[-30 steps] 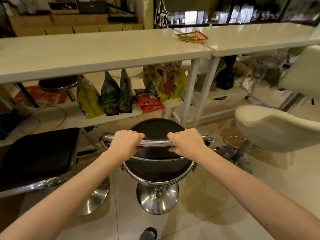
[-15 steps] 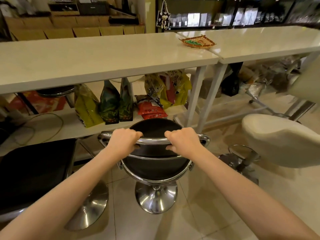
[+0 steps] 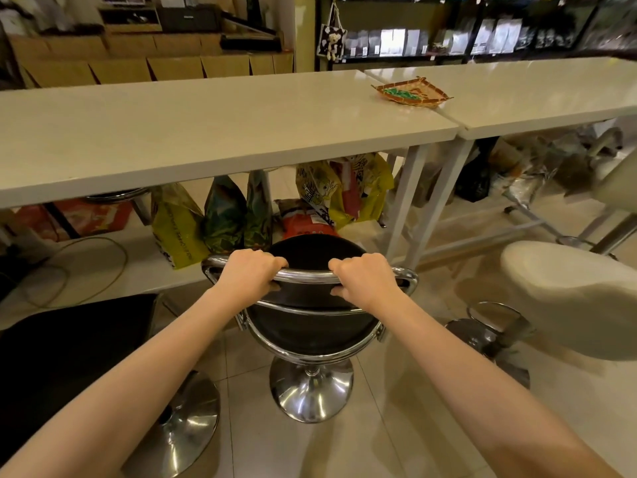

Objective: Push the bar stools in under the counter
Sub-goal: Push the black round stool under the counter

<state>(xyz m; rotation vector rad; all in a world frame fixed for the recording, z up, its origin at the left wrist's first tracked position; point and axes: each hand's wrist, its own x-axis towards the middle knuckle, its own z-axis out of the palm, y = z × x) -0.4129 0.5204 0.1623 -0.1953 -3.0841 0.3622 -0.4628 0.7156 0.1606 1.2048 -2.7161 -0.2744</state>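
Note:
A round black bar stool [image 3: 310, 336] with a chrome back rail and chrome base stands on the tiled floor just in front of the white counter [image 3: 213, 132]. My left hand [image 3: 250, 274] and my right hand [image 3: 365, 277] both grip the chrome rail at the stool's back, one on each side. The seat's far edge reaches about the counter's front edge. A black square stool [image 3: 69, 350] stands at the lower left, out from the counter. A cream stool [image 3: 565, 298] stands at the right, also out from the counter.
Under the counter a low white shelf [image 3: 103, 270] holds several snack bags [image 3: 179, 225] and a cable. White counter legs [image 3: 403, 205] stand right of the black stool. A woven tray [image 3: 412, 94] lies on the counter. Shelves of goods line the back wall.
The black stool has slid forward toward the counter with both hands still on its rail. I have stepped closer, so the cream stool now sits further to my right.

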